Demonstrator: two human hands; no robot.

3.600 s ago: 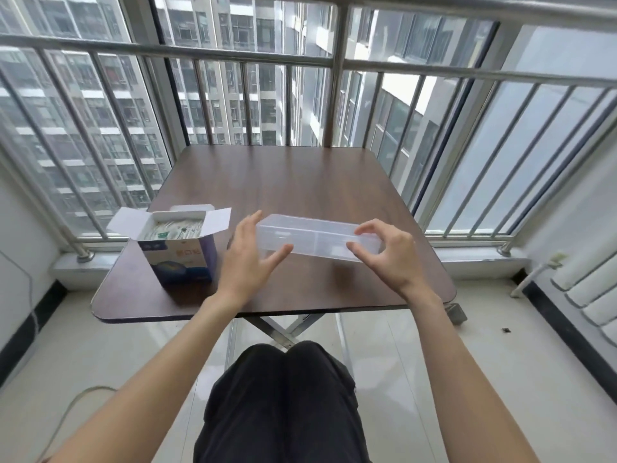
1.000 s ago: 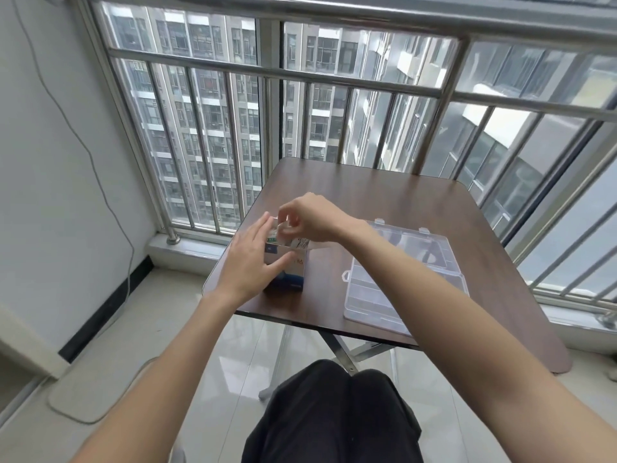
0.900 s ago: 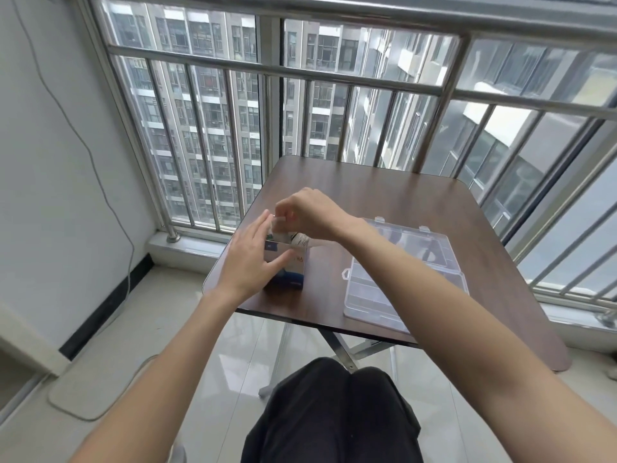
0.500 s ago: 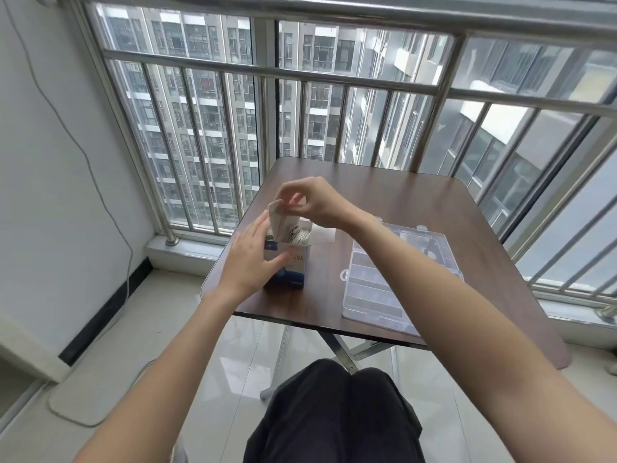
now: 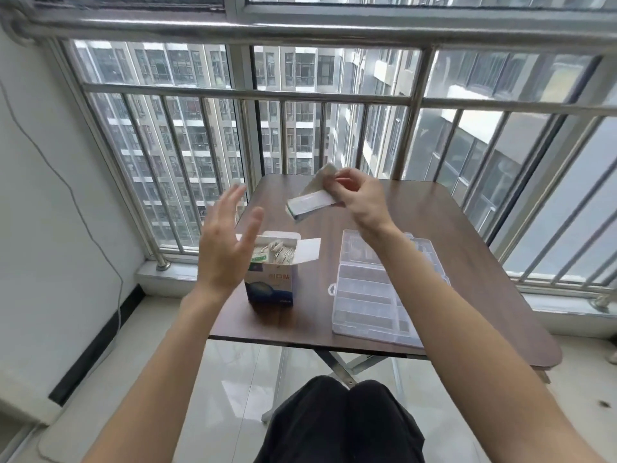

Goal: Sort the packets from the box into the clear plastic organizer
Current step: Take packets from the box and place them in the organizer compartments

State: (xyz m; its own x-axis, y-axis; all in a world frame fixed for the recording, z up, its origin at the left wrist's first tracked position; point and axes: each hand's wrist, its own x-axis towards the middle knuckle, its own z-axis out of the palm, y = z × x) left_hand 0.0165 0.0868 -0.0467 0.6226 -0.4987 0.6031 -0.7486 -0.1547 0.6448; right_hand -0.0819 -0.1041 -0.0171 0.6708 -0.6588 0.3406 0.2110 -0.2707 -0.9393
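An open blue-and-white box [image 5: 273, 285] stands on the brown table [image 5: 417, 225], its flaps spread and several white packets [image 5: 280, 254] showing inside. My right hand [image 5: 359, 198] is raised above the table and pinches a small bunch of white packets [image 5: 310, 202] that it holds in the air. My left hand [image 5: 227, 242] hovers with spread fingers above the box's left side, touching nothing. The clear plastic organizer [image 5: 374, 295] lies to the right of the box with its compartments showing; my right forearm crosses over it.
A steel railing [image 5: 300, 98] with vertical bars stands right behind the table's far edge. A white wall [image 5: 43, 202] with a hanging cable is on the left. My dark-trousered knees [image 5: 340, 422] are under the table's near edge.
My right hand has lifted the packets out of the box and up toward the right. My left hand has let go of the box side and risen open.
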